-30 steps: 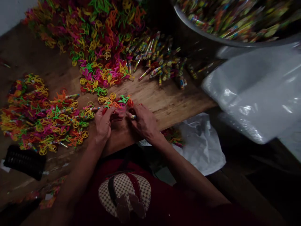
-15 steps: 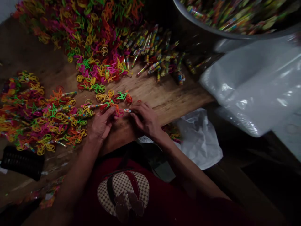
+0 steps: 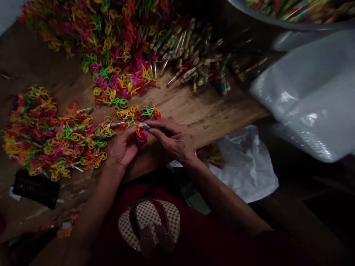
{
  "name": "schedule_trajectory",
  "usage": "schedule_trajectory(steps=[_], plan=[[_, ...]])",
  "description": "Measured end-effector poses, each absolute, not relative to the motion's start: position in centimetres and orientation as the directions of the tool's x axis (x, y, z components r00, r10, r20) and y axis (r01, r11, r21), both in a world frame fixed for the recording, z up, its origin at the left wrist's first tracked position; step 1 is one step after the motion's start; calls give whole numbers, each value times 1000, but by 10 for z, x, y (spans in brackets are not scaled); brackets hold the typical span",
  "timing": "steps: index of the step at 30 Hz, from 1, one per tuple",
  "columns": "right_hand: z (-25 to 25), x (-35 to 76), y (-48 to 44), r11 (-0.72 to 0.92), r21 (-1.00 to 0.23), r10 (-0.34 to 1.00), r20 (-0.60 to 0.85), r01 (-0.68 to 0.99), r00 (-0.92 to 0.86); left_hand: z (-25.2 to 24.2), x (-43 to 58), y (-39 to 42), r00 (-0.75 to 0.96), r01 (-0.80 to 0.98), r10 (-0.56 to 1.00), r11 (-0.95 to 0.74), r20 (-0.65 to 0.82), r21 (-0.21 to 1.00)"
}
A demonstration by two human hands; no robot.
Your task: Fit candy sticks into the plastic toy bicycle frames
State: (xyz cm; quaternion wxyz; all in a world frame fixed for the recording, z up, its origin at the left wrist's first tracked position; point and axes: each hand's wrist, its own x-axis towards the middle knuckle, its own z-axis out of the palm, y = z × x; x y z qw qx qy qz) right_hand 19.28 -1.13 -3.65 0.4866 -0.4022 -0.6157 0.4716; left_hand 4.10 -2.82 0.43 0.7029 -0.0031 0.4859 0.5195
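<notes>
My left hand (image 3: pixel 123 147) is closed, pinching a small plastic toy bicycle (image 3: pixel 142 136) with orange and pink parts near the table's front edge. My right hand (image 3: pixel 177 142) has its thumb and forefinger closed on the end of a small printed tube (image 3: pixel 144 126). That tube touches the toy bicycle or lies right against it; which one I cannot tell. Just beyond the fingers lie loose toy bicycles, among them a yellow one (image 3: pixel 127 112) and a green and red one (image 3: pixel 148 111). Left of my left hand spreads a heap of toy bicycles with printed tubes on them (image 3: pixel 66 136).
A large pile of bright toy bicycles (image 3: pixel 111 48) covers the back of the wooden table (image 3: pixel 177 107). Printed tubes (image 3: pixel 191 59) lie beside it. At the right are a metal basin (image 3: pixel 266 21) of tubes and plastic bags (image 3: pixel 307 96). A black basket-like object (image 3: pixel 37 189) sits front left.
My right hand has brought the printed tube leftward to the toy bicycle in my left hand; a gap separated them before. The whole view has shifted slightly.
</notes>
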Motion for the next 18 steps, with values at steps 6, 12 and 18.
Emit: schedule_trajectory(steps=[6,12,18], plan=[[-43,197,-10,235,-971,956,239,-42,-173,6,41,-30,-4,-687,689,525,-725,502],[-44,204,-6,329,-943,922,330,-41,-201,7,46,-29,-29,-661,661,550,-750,510],[-50,208,-3,441,-897,866,427,-5,-262,5,46,-28,-42,-629,658,568,-752,531]])
